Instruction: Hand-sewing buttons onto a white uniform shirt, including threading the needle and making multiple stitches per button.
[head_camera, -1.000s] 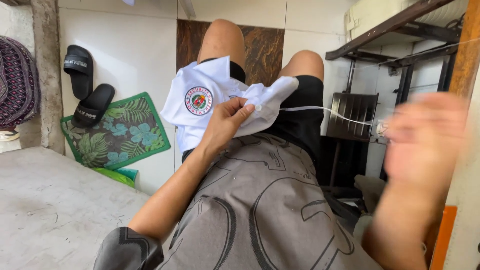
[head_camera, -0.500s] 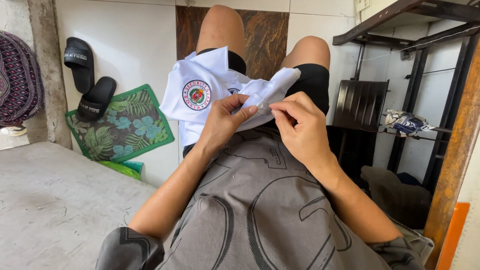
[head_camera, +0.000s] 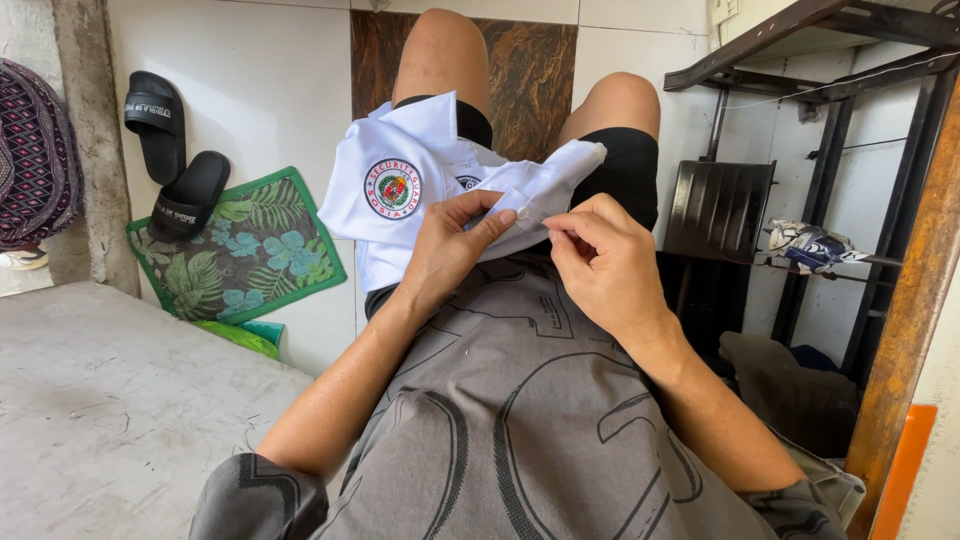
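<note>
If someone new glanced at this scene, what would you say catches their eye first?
First, the white shirt with a round embroidered badge, draped over the person's raised knees in the middle of the view. The left hand grips a fold of it while the right hand pinches at the same spot. Next, the green leaf-patterned mat and the pair of black slides against the white tiled wall on the left.

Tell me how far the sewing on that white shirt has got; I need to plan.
In hand: the left hand pinches a fold of the white badge-patched shirt; the right hand fingers meet it. Finished stitches and what remains are too small to tell.
</note>
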